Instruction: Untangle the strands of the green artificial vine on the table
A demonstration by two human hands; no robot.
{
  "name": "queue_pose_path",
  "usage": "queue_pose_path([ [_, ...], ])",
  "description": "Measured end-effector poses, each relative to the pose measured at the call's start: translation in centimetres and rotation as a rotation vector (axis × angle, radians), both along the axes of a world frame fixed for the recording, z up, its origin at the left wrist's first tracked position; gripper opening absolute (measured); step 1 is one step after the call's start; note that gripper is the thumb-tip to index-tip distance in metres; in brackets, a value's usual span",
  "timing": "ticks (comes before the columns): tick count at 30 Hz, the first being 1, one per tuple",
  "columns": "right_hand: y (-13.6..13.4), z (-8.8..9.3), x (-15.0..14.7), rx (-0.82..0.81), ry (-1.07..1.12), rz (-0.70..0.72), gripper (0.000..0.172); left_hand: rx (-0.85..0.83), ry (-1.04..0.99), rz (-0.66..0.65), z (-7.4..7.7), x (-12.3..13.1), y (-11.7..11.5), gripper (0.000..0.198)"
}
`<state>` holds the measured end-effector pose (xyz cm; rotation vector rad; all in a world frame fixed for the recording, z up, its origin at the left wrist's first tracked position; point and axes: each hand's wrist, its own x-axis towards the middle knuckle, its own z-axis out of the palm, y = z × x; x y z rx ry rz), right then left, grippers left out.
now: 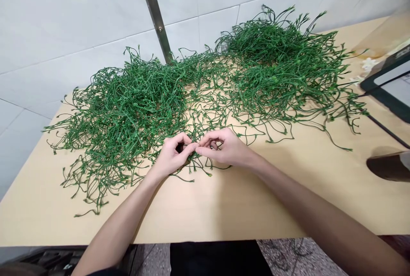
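My left hand and my right hand meet above the near middle of the table, thumb and fingertips pinched and touching each other. Whatever sits between the fingertips is too small or hidden to make out. Thin green artificial stems with small forked tips lie under and around both hands. A large tangled heap of these stems spreads to the left of my left hand. Beyond my right hand rises a second heap of green stems, and loose single stems are scattered between the two heaps.
The pale wooden table runs against a white tiled wall with a metal upright. At the right are a dark-framed object, small white flower-like pieces and a brown cylinder. More stems lie on the speckled floor.
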<state>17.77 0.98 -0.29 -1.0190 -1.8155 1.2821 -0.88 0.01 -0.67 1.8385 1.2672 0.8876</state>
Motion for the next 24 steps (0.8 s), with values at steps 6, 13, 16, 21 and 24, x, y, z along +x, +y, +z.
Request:
queue_pose_path([
  [6, -0.12, -0.15, -0.07, 0.103, -0.026, 0.003, 0.011, -0.011, -0.020, -0.015, 0.29, -0.01, 0.05, 0.029],
  [13, 0.34, -0.34, 0.23, 0.005, 0.010, 0.023, 0.009, -0.012, -0.012, -0.058, 0.24, -0.19, 0.04, 0.024],
  [16, 0.49, -0.56, 0.26, -0.016, 0.018, 0.016, 0.009, 0.006, -0.003, -0.053, 0.13, -0.20, -0.05, 0.022],
  [21, 0.46, -0.50, 0.23, -0.038, 0.014, 0.011, 0.011, 0.050, 0.104, -0.097, 0.35, -0.14, -0.20, 0.024],
  [24, 0.37, -0.42, 0.17, 0.004, -0.022, -0.001, 0.009, 0.063, 0.137, -0.144, 0.57, -0.03, -0.26, 0.030],
])
